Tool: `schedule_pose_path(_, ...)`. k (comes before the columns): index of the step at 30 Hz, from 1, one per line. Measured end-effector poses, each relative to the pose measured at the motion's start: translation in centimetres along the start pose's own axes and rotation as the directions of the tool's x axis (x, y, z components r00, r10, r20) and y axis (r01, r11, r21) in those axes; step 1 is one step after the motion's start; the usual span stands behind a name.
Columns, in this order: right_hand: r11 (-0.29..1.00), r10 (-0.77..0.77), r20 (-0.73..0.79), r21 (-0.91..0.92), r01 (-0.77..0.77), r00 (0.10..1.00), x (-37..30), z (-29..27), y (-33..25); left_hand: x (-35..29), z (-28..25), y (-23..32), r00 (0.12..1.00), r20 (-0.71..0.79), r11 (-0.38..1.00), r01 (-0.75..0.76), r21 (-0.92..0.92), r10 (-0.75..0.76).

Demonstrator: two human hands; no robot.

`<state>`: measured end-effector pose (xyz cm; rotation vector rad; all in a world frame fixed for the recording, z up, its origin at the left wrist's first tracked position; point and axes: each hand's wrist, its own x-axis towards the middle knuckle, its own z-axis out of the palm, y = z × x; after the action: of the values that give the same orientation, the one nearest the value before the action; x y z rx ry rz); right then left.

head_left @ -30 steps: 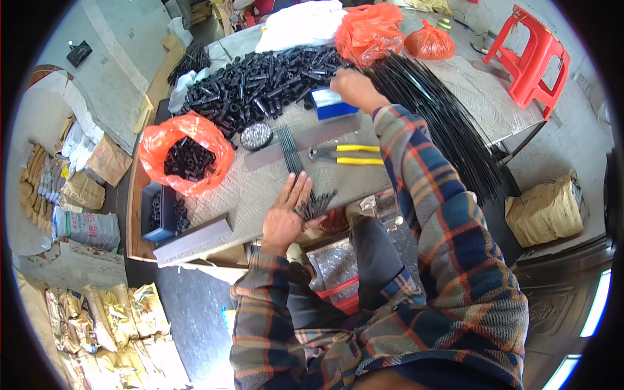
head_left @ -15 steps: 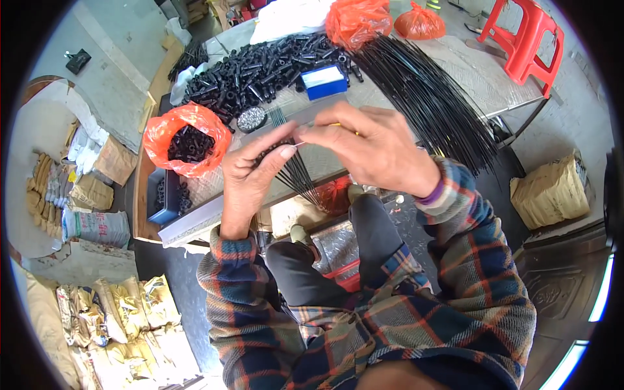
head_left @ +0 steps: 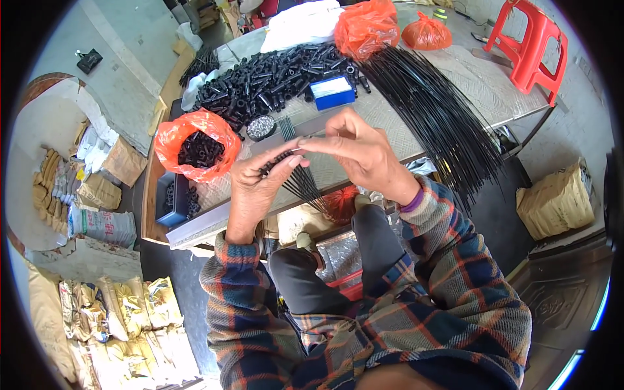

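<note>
My left hand [head_left: 253, 185] is closed, its thumb and fingers pinching a thin pale pin-like piece [head_left: 296, 150]. Under its fingers, small black pieces [head_left: 268, 166] show in part. My right hand [head_left: 367, 156] reaches in from the other side, index finger stretched out so that its tip meets the left fingertips by the pale piece. Its other fingers are loosely bent and raised, and no held thing shows in them. A row of thin black rods [head_left: 305, 185] runs beneath both hands, across the table's near edge toward my knees.
A red bag of black parts [head_left: 201, 148], a blue bin [head_left: 173, 201] and a round dish of small silvery bits [head_left: 261, 127] stand left. Beyond lie a heap of black tubes [head_left: 270, 78] and a blue box [head_left: 333, 93]. Long black rods [head_left: 435, 114] and a red stool [head_left: 530, 52] are right.
My right index finger has straightened out from a bent grip, and the yellow bit seen in that hand before no longer shows. My left hand keeps its pinch. The whole view has shifted slightly.
</note>
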<state>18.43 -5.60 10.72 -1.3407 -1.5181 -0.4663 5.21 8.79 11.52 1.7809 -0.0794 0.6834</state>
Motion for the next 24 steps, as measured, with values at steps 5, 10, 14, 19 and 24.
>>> schedule_pose_path(5, 0.931, -0.214, 0.027, -0.299, 0.212, 0.977, 0.4, -0.8, -0.2, 0.1, 0.4, 0.2, 0.999, -0.001, 0.992, -0.046, 0.113, 0.047)
schedule_pose_path(10, 0.903, -0.33, 0.077, -0.265, 0.338, 0.941, 1.5, -1.7, 0.1, 0.4, -0.2, 0.2, 0.991, 0.129, 0.985, -0.001, 0.17, -0.021)
schedule_pose_path(14, 0.866, -0.363, 0.181, -0.297, 0.403, 0.914, 2.5, -2.6, -0.7, 0.8, -1.0, 0.5, 0.951, 0.284, 0.84, -0.251, 0.481, 0.122)
schedule_pose_path(19, 0.884, -0.292, 0.212, -0.313, 0.348, 0.933, 2.6, -2.4, -1.7, 0.6, -1.3, -0.1, 0.942, 0.267, 0.806, -0.315, 0.501, 0.203)
schedule_pose_path(24, 0.915, -0.226, 0.247, -0.276, 0.292, 0.942, 2.4, -1.9, -2.7, 0.3, -1.3, -0.5, 0.918, 0.224, 0.787, -0.397, 0.472, 0.329)
